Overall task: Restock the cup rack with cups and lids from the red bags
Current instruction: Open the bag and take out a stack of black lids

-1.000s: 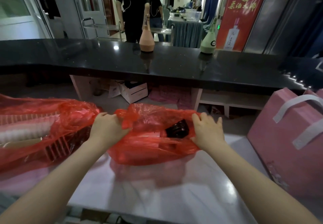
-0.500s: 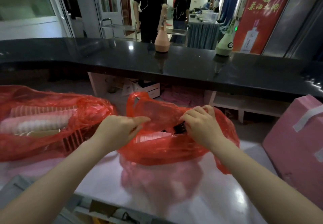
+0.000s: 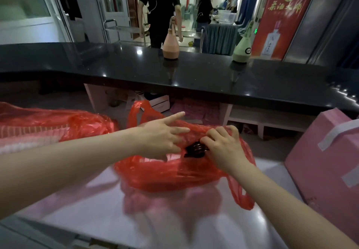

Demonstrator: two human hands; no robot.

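Observation:
A red plastic bag (image 3: 171, 173) lies on the white counter (image 3: 174, 219) in front of me, its mouth pulled apart. A stack of black lids (image 3: 195, 149) shows at the opening. My right hand (image 3: 223, 147) has its fingers curled at the bag's upper edge, right beside the lids. My left hand (image 3: 165, 136) reaches over the bag with fingers spread and straight, resting on the plastic. A second red bag (image 3: 48, 130) at the left holds stacked white cups, seen through the film.
A pink gift bag (image 3: 326, 161) with white handles stands at the right. A black bar top (image 3: 194, 77) runs across behind, with a tan bottle (image 3: 170, 44) and a pale green bottle (image 3: 242, 48) on it. People stand beyond it.
The bag's handles came untied and its mouth opened. My left hand let go and stretched forward over the bag with spread fingers; my right hand moved to the opening by the lids.

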